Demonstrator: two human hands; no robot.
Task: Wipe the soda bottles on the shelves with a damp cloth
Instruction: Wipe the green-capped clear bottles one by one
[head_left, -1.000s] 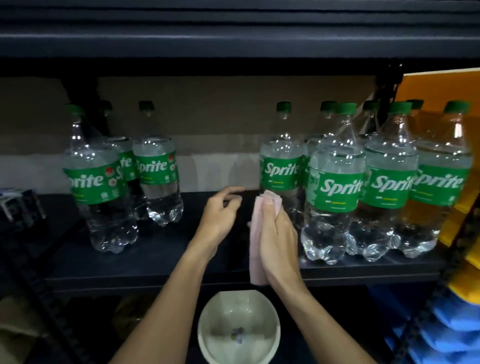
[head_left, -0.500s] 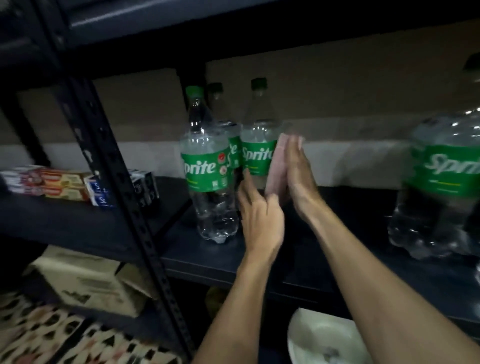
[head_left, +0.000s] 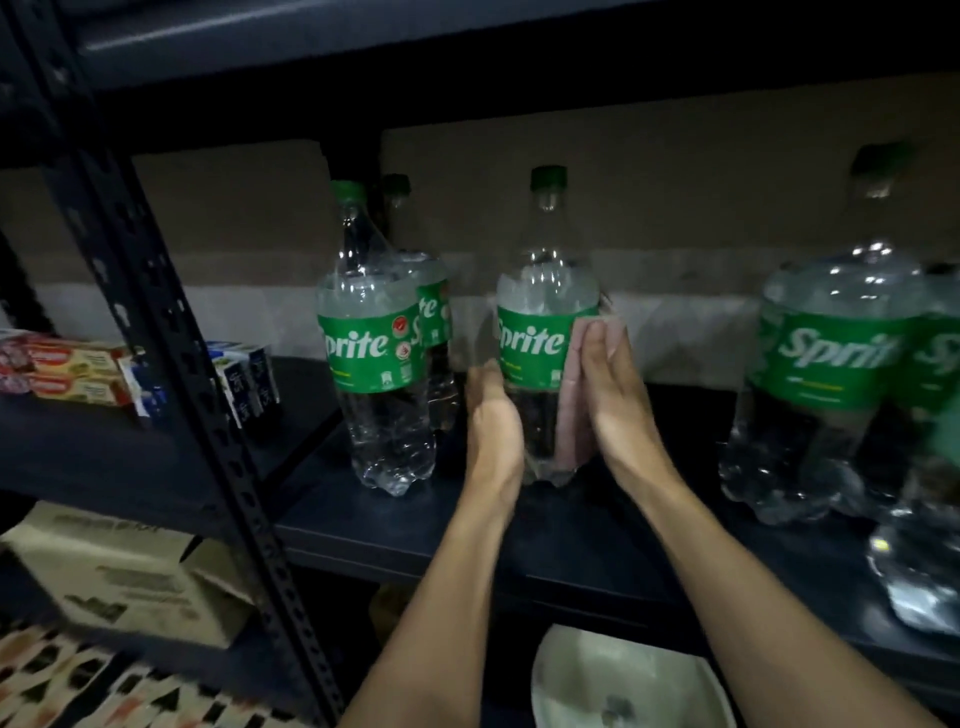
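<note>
A clear Sprite bottle (head_left: 540, 291) with a green cap and label stands on the dark shelf (head_left: 571, 535), in the middle of the head view. My left hand (head_left: 493, 415) grips its lower left side, the fingers hidden behind it. With straight fingers, my right hand (head_left: 615, 400) presses a pink cloth (head_left: 571, 410) flat against the bottle's right side. Two more Sprite bottles (head_left: 374, 338) stand just to the left, one behind the other. Further Sprite bottles (head_left: 831, 364) are grouped at the right.
A perforated black shelf post (head_left: 156, 322) slants down the left. Small product boxes (head_left: 78, 374) lie on the neighbouring shelf, with a cardboard box (head_left: 119, 571) below. A white bowl (head_left: 623, 686) sits under my arms. The shelf above hangs low over the bottle caps.
My view and both hands swung left from the right-hand bottle group. My left hand has taken hold of the middle bottle, and the cloth now lies against its right side.
</note>
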